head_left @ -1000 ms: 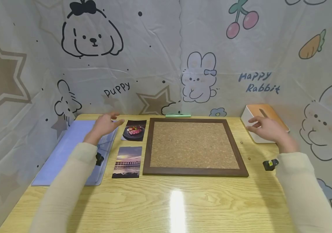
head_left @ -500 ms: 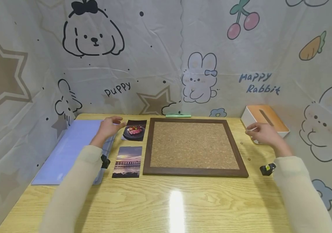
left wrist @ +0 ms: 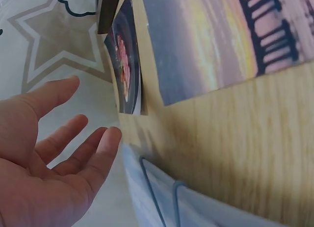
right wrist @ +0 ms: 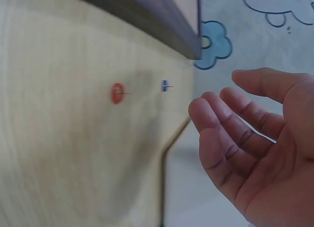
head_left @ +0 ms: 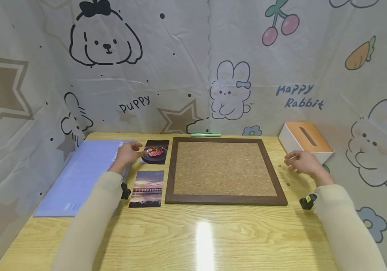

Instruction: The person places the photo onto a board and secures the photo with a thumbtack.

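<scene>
My left hand [head_left: 128, 154] hovers with loosely bent fingers over the right edge of the blue folder [head_left: 78, 173], holding nothing. Its fingertips come close to the left side of a photo of a meat dish [head_left: 156, 151]. Below that lies a photo of a pier at sunset [head_left: 147, 189]. My right hand [head_left: 303, 163], empty and with relaxed fingers, is in the air in front of the tissue box [head_left: 310, 137]. Two thumbtacks lie points up near it: a red thumbtack [right wrist: 117, 93] and a blue thumbtack [right wrist: 165, 86].
A cork board [head_left: 225, 169] in a dark brown frame lies flat mid-table between the photos and thumbtacks. Behind it rests a light green pen [head_left: 205, 134]. A printed cloth [head_left: 176, 52] hangs around the back and sides of the wooden table [head_left: 166, 237].
My left hand has moved right and a little nearer, up to the meat-dish photo. My right hand has come down and back from over the tissue box, towards the thumbtacks.
</scene>
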`<state>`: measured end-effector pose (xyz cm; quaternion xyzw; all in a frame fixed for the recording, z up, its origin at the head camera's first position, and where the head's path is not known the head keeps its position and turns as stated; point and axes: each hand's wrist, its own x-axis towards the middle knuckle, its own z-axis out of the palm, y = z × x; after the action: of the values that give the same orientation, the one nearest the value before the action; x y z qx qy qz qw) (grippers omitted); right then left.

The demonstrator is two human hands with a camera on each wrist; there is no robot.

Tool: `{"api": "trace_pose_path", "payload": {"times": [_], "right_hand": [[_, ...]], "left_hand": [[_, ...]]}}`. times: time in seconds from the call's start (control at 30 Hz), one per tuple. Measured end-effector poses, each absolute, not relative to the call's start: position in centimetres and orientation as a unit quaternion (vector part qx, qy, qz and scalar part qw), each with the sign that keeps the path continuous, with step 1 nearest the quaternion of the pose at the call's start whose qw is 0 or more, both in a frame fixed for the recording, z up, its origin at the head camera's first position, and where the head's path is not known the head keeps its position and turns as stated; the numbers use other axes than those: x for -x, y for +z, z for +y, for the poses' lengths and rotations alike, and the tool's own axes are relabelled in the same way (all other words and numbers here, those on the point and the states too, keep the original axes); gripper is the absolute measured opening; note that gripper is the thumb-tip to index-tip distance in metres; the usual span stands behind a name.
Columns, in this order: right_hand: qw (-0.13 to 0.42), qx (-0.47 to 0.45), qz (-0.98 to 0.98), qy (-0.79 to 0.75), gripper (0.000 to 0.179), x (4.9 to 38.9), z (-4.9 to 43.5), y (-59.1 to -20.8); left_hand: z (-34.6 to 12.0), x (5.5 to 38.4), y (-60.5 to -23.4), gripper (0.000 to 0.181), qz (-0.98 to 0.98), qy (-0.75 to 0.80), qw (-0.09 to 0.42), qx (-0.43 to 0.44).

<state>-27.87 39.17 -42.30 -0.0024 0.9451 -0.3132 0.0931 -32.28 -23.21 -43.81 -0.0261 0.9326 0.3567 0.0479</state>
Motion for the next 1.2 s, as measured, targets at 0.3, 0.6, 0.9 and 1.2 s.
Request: {"api": "trace_pose_path", "payload": {"times": [0.3,0.6,0.9,1.2], "right_hand": [[0.111,-0.016,0.932,-0.345,0.037,28.6,39.5,-44.5],[0.114,-0.032,0.929,-0.350,0.037,28.9,39.4,-45.0],[0.113,-0.032,0.941,-0.319,0.036,29.5,39.4,-45.6],[0.111,-0.034,0.945,-0.306,0.031,30.0,39.3,-46.3]], "left_hand": [[-22.5,32.5,-44.6,0.052,0.933,0.353,0.053,0.040],[-22.3,32.9,-44.9,0.052,0.937,0.343,0.053,0.042],[-22.1,33.0,-45.3,0.051,0.938,0.338,0.063,0.041],[-21.8,33.3,-45.7,0.050,0.947,0.316,0.055,0.034]]}}
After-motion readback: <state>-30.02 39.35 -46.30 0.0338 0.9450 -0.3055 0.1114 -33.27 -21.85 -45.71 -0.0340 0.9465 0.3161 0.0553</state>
